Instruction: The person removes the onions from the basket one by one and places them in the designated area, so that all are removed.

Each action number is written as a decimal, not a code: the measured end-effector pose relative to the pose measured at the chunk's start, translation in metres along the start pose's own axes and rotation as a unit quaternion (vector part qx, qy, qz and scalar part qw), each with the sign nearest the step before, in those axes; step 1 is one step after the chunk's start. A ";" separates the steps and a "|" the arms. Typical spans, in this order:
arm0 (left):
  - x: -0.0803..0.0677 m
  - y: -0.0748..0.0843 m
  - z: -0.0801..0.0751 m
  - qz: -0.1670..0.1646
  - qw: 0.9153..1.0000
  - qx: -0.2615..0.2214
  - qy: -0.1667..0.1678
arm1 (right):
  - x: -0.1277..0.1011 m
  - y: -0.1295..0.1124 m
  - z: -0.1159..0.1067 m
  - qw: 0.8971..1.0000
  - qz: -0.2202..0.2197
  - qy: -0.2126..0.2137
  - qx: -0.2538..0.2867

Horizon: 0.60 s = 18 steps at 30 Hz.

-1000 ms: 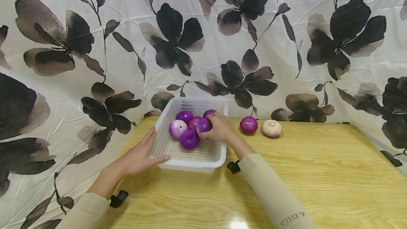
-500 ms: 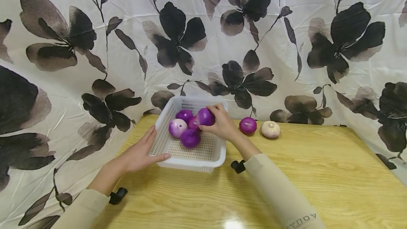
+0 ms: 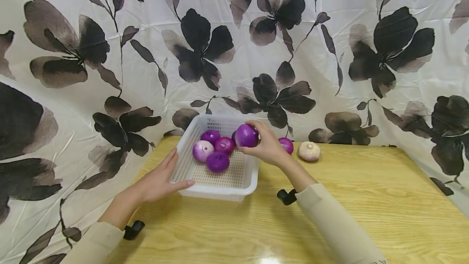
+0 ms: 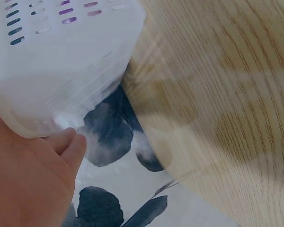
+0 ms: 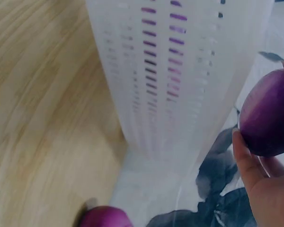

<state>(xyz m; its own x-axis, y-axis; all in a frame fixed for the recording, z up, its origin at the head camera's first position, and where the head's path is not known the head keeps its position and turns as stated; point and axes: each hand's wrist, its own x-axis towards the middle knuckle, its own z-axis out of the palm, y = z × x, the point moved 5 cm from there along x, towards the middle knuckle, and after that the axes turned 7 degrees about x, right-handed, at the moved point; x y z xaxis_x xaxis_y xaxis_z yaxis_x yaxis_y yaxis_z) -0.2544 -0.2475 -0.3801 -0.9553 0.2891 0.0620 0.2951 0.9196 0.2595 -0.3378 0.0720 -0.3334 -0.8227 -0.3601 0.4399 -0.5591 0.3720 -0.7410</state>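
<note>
Wood grain runs across the yellow table (image 3: 366,199), and a white cloth (image 3: 227,23) printed with dark flowers hangs behind it and drapes past its left edge. My right hand (image 3: 265,146) curls its fingers round a purple onion (image 3: 246,135), lifted above the right rim of the white basket (image 3: 216,190) at the table's back left corner. My left hand (image 3: 161,179) lies flat, fingers straight, against the basket's left wall. Four onions (image 3: 218,161) sit inside. Along the back edge lie a purple one (image 3: 287,145) and a pale one (image 3: 309,150).
</note>
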 end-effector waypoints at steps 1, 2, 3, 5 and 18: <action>-0.001 -0.001 0.001 -0.001 1.000 0.001 0.000 | -0.002 0.001 -0.001 1.000 -0.001 -0.002 0.007; -0.001 -0.001 0.001 -0.002 1.000 0.002 0.000 | -0.003 0.002 -0.003 1.000 -0.001 -0.002 0.014; -0.001 -0.002 0.002 -0.002 1.000 0.002 0.000 | -0.005 0.004 -0.004 1.000 0.000 -0.004 0.021; -0.001 -0.001 0.002 0.001 1.000 0.001 0.000 | -0.009 0.006 -0.008 1.000 0.003 -0.005 0.029; 0.000 -0.002 0.004 -0.003 1.000 0.001 -0.002 | -0.032 0.021 -0.034 1.000 0.018 0.020 0.002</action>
<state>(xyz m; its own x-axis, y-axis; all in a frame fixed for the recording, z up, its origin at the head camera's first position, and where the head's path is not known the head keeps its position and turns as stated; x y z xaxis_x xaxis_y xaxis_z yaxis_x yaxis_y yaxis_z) -0.2549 -0.2485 -0.3843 -0.9572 0.2838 0.0571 0.2887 0.9219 0.2584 -0.3269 0.1208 -0.3459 -0.8458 -0.3120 0.4329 -0.5287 0.3802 -0.7589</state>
